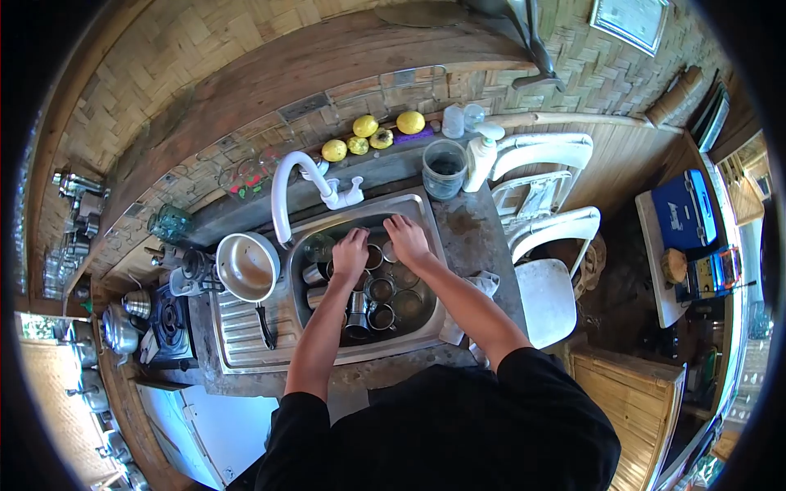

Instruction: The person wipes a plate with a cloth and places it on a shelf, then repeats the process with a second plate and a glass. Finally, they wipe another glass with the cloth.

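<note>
Steel sink (pixel 368 353), one, below two hands (pixel 352 252) (pixel 405 237)

Woven bamboo wall (pixel 229 41), white folding chairs (pixel 547 303).

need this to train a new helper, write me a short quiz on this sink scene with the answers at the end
1. True or false: the pump bottle stands on the right side of the sink.
2. What colour is the faucet? A) black B) white C) red
3. Fill in the blank: the left hand and right hand are both at the basin, which holds several metal ____.

Key: 1 true; 2 B; 3 mugs
</note>
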A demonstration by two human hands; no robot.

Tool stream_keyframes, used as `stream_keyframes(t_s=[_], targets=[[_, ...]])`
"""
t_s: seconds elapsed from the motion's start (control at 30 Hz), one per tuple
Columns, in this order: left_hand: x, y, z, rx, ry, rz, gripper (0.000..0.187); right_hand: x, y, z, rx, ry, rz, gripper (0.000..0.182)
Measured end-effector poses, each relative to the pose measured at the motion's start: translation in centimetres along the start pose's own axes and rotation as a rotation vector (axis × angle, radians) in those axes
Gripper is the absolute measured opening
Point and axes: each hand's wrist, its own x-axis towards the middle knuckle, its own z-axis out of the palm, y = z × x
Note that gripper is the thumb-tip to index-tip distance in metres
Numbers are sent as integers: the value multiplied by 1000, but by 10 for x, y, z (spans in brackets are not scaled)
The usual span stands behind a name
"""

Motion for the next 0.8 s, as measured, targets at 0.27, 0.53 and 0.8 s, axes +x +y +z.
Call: stream_keyframes(t_s=[0.27, 0.53, 0.8], targets=[[8, 10, 4, -131, 139, -61, 14, 6, 11, 8, -86, -27, -59, 30], [15, 2, 9, -36, 43, -186, 7, 3, 3, -2, 54, -21, -38, 35], [4, -3, 13, 40, 39, -58, 11, 5, 9, -3, 136, -83, 19, 35]])
